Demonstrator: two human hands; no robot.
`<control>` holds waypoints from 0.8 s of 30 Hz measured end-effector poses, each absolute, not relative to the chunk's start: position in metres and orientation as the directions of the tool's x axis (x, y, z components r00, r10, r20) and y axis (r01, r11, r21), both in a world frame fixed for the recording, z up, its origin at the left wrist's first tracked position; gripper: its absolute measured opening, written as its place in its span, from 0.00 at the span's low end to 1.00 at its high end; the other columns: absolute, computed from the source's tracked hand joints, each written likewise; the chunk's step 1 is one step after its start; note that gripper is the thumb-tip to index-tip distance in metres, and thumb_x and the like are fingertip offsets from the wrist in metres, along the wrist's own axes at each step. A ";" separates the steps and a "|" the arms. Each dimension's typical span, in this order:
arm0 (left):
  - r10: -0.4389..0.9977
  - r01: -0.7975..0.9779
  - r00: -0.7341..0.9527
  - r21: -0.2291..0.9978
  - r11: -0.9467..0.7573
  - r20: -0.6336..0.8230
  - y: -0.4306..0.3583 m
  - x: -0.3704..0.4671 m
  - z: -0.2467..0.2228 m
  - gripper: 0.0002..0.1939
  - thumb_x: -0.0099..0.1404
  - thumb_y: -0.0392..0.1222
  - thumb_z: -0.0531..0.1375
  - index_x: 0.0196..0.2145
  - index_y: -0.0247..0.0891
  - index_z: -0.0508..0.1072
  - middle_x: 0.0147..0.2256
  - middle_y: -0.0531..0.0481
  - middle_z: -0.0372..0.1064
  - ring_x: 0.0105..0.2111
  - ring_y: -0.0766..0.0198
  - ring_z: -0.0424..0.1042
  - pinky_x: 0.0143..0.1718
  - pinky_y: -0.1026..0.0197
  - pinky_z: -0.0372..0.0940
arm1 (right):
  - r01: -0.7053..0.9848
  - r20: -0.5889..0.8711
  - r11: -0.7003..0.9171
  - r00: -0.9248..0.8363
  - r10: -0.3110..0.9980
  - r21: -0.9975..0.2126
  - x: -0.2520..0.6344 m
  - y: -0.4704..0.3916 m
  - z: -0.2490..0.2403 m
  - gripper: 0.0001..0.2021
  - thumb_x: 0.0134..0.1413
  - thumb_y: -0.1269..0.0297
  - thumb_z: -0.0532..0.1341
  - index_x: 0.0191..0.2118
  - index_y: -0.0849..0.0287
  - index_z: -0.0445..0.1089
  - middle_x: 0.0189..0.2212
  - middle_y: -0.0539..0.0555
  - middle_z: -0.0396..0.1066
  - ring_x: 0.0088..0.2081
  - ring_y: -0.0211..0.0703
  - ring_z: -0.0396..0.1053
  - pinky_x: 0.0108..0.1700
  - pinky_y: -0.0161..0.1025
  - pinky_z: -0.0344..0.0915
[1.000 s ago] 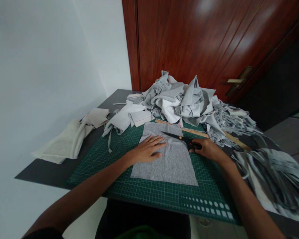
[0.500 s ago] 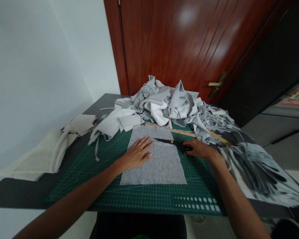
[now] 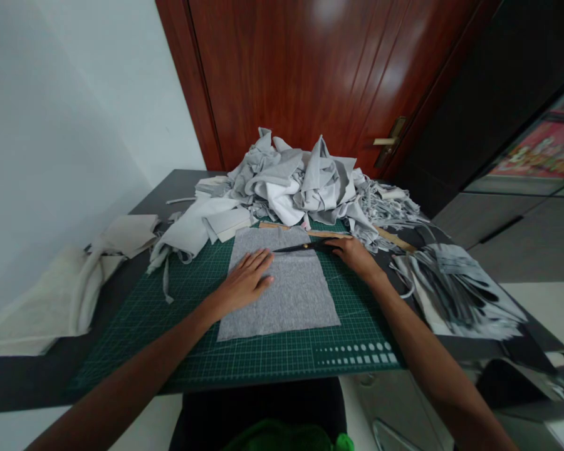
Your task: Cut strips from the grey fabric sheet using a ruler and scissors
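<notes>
A piece of grey knit fabric (image 3: 294, 294) lies flat on the green cutting mat (image 3: 263, 360). My left hand (image 3: 245, 280) rests palm down on the fabric's left part, its fingers stretched out. Black scissors (image 3: 305, 247) are in my right hand (image 3: 355, 258), its fingers wrapped round the handles at the fabric's right edge. The blades lie across the upper part of the fabric and point left, with the tip close to my left fingertips. Whether the blades are parted I cannot tell.
Behind the mat rises a heap of grey and white fabric scraps (image 3: 286, 178). A wooden ruler (image 3: 395, 239) lies partly under it. Cream cloth (image 3: 70, 288) sits at the left, a stack of grey fabric pieces (image 3: 460, 291) at the right. A wooden door (image 3: 282, 75) stands behind the table.
The scissors have shifted toward the fabric's far edge and turned, so the handles now sit slightly higher than the tip. My left hand still lies on the fabric. The whole view has shifted.
</notes>
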State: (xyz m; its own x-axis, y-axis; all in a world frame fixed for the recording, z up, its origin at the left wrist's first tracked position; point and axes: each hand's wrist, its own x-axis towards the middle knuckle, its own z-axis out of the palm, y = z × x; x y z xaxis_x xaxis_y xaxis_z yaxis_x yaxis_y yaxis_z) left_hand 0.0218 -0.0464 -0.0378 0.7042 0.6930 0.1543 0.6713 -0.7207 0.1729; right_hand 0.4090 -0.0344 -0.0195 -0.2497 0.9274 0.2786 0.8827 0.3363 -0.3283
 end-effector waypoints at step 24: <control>0.700 0.658 0.677 0.241 -0.714 0.228 -0.043 0.023 -0.032 0.29 0.81 0.51 0.46 0.74 0.39 0.59 0.74 0.43 0.58 0.75 0.53 0.56 0.77 0.43 0.51 | 0.814 0.387 0.396 -0.232 0.893 -0.425 0.407 -0.033 -0.032 0.17 0.64 0.74 0.62 0.54 0.54 0.81 0.55 0.58 0.82 0.58 0.54 0.78 0.68 0.57 0.69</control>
State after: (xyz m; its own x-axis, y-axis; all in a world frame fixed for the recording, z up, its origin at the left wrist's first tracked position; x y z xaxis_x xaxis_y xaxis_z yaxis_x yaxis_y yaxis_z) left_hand 0.0232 -0.0434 -0.0315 0.6766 0.7003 0.2276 0.6578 -0.7137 0.2406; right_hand 0.4069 -0.0330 -0.0321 -0.2319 0.8925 0.3868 0.8140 0.3958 -0.4252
